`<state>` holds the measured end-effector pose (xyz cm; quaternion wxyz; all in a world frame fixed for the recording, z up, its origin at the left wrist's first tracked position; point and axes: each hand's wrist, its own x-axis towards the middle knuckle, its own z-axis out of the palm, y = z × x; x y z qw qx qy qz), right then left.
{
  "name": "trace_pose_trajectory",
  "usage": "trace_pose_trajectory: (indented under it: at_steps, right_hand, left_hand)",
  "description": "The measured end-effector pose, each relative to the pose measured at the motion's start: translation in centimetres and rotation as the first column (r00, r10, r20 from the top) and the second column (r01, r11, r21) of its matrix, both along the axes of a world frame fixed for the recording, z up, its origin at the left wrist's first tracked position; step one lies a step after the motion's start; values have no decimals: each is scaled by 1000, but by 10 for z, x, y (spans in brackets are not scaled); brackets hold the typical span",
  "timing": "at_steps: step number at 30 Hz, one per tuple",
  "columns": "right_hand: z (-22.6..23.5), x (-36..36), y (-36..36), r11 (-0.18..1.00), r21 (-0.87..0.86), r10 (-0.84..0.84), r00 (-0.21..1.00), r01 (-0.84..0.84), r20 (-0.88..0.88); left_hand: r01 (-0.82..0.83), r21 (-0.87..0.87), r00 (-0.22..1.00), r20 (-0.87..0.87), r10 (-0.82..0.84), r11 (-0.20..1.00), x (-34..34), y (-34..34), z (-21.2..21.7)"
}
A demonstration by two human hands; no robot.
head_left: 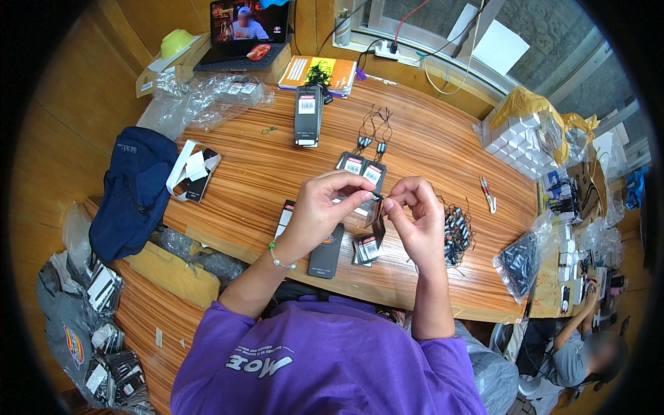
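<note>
My left hand (321, 211) and my right hand (415, 218) meet above the wooden table (429, 138), both pinching a small dark hang tag (375, 211) between their fingertips. Under the hands lie black cards (326, 252) and a small stack of labelled tags (366, 247). A heap of black string loops with small fasteners (456, 232) sits just right of my right hand. Two more labelled tags (363, 168) lie beyond the hands, with a few strung loops (373, 131) farther back.
A tall stack of black tags (307, 114), clear plastic bags (207, 97), a laptop (245, 31), books (318, 72), small cutters (487, 194), white boxes (519, 142), a navy backpack (131, 190), and bagged tags at left. Another person sits at lower right (581, 346).
</note>
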<state>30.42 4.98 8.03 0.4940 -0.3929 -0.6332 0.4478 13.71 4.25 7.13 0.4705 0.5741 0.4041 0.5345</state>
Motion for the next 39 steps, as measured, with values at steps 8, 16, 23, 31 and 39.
trace_pose_trajectory:
  at_steps: [8, 16, 23, 31, 39]
  right_hand:
    - [-1, -9, -4, 1000, -2, -27, 997, 27, -72]
    - [4, 7, 6, 961, -175, 210, 976, -216, -54]
    - [-2, 16, 14, 860, -249, 376, 883, -445, -279]
    - [-11, 11, 13, 850, -248, 390, 871, -466, -298]
    - [-34, -7, 21, 896, -265, 280, 916, -357, -288]
  left_hand:
    - [-3, -64, 988, 153, 13, 998, 4, -1, -8]
    - [90, -66, 995, -47, -94, 994, -7, 0, 2]
    - [232, -186, 971, 94, -218, 955, -11, 2, 9]
    - [295, -208, 953, 135, -272, 933, -14, 0, 7]
    - [-111, 410, 912, -320, 257, 905, -2, 23, 5]
